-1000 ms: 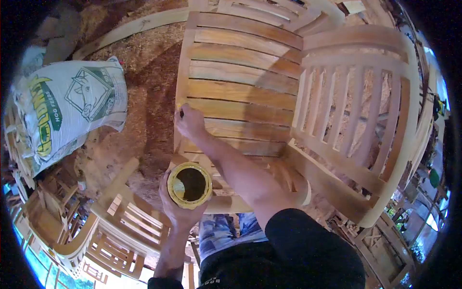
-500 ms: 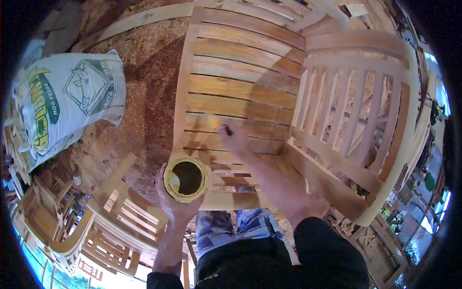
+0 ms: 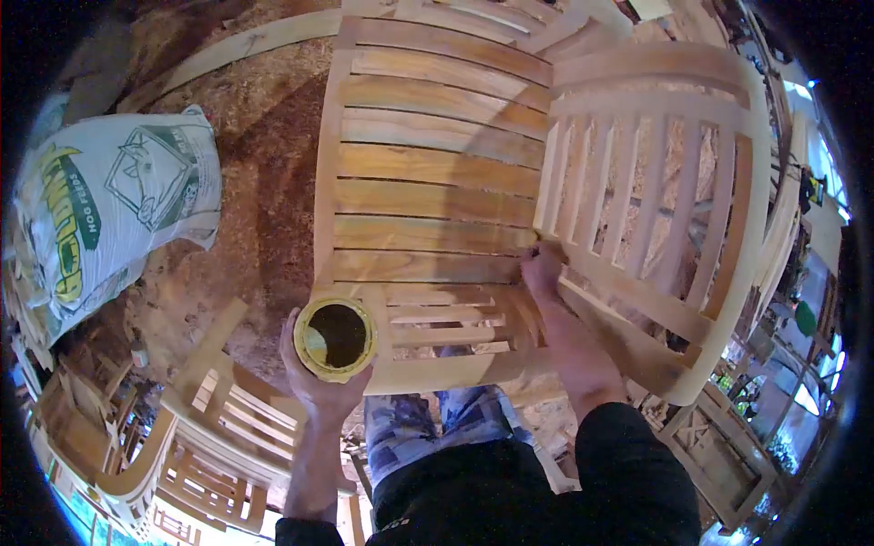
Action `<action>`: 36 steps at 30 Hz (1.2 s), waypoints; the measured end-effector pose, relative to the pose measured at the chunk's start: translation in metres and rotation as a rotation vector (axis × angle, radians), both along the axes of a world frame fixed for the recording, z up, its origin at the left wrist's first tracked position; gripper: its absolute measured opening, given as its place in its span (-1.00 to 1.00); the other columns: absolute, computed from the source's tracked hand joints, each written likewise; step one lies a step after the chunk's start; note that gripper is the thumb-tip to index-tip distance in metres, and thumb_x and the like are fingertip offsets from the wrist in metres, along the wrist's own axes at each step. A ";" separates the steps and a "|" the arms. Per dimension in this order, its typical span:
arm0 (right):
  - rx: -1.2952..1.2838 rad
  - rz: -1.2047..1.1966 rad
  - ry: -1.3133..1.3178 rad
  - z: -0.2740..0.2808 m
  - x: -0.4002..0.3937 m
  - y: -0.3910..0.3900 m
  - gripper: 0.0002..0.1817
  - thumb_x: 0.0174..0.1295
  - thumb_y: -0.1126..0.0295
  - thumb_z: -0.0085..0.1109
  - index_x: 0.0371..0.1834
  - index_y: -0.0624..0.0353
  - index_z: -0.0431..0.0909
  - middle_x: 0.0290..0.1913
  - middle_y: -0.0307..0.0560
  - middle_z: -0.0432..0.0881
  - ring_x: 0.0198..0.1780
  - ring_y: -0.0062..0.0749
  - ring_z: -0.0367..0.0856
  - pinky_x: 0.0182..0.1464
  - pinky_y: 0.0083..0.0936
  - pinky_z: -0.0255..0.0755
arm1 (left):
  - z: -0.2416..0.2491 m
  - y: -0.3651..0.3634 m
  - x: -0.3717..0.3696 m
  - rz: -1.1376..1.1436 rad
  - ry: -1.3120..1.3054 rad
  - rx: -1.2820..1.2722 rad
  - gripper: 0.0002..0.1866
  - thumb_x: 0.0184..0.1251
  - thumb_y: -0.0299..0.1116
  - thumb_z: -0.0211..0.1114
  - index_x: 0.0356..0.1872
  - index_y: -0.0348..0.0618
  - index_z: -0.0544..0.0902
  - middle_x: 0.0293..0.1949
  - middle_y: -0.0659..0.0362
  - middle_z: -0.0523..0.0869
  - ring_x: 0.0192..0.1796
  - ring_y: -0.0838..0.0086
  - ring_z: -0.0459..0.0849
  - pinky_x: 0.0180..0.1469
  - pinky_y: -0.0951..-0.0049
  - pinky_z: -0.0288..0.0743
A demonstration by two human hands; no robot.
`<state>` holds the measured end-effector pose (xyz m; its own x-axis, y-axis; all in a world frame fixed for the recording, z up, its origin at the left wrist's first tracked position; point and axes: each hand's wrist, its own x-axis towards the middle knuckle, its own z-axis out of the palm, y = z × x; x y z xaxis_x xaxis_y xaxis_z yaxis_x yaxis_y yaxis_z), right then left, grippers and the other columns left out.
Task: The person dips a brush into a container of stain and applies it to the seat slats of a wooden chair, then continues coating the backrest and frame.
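My left hand (image 3: 323,387) is wrapped round a yellow-rimmed can (image 3: 335,338) with dark liquid inside, held beside the near left corner of a slatted wooden bench (image 3: 428,164). At the right end of a seat slat, close to the backrest (image 3: 655,182), is my right hand (image 3: 543,268). Its fingers are closed; what they grip is mostly hidden, with only a small yellowish tip showing at the slat. Several seat slats look darker and more yellow than the pale frame.
A white printed feed sack (image 3: 118,200) lies on the sawdust-covered ground at the left. Another slatted wooden chair (image 3: 228,409) stands at the lower left. Behind the backrest, long boards (image 3: 787,218) lie at the right, and a wooden frame (image 3: 715,455) is at the lower right.
My right hand has moved right along the slats, from the seat's middle to the backrest side. The bench and sack have shifted slightly left in view; the can remains in my left hand.
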<state>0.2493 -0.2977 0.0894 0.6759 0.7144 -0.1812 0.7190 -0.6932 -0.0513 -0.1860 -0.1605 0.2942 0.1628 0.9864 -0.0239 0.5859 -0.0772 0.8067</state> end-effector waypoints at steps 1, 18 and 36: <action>-0.118 -0.012 -0.062 0.007 0.003 0.001 -0.72 0.27 0.22 0.32 -0.08 0.16 0.72 -0.35 -0.08 0.77 -0.31 -0.15 0.78 -0.22 -0.25 0.66 | 0.000 0.001 0.001 0.004 -0.018 -0.009 0.16 -0.18 -0.22 0.77 0.48 -0.42 0.29 0.35 -0.19 0.53 0.35 -0.07 0.58 0.43 0.03 0.48; 0.330 -0.614 1.143 -0.011 -0.123 0.100 -0.86 0.44 0.34 0.29 -0.17 0.20 0.69 -0.37 -0.21 0.66 -0.44 -0.55 0.61 -0.41 -0.46 0.53 | 0.011 0.002 -0.007 -0.027 0.057 0.033 0.13 -0.11 -0.14 0.75 0.48 -0.44 0.30 0.35 -0.21 0.53 0.36 -0.09 0.58 0.43 -0.02 0.47; 0.578 -0.358 1.116 0.278 -0.085 0.095 -0.77 0.47 0.30 0.29 0.04 0.19 0.67 -0.40 -0.17 0.65 -0.44 -0.59 0.59 -0.44 -0.56 0.50 | 0.145 0.075 -0.025 -0.104 -0.139 0.381 0.17 -0.19 -0.33 0.82 0.51 -0.30 0.27 0.36 -0.12 0.57 0.39 0.05 0.59 0.48 0.04 0.42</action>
<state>0.1644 -0.2025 0.3677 0.5291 0.6900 -0.4939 -0.1231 -0.5135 -0.8492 -0.2112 -0.0852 0.4387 0.2382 0.8984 0.3689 0.4469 -0.4386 0.7797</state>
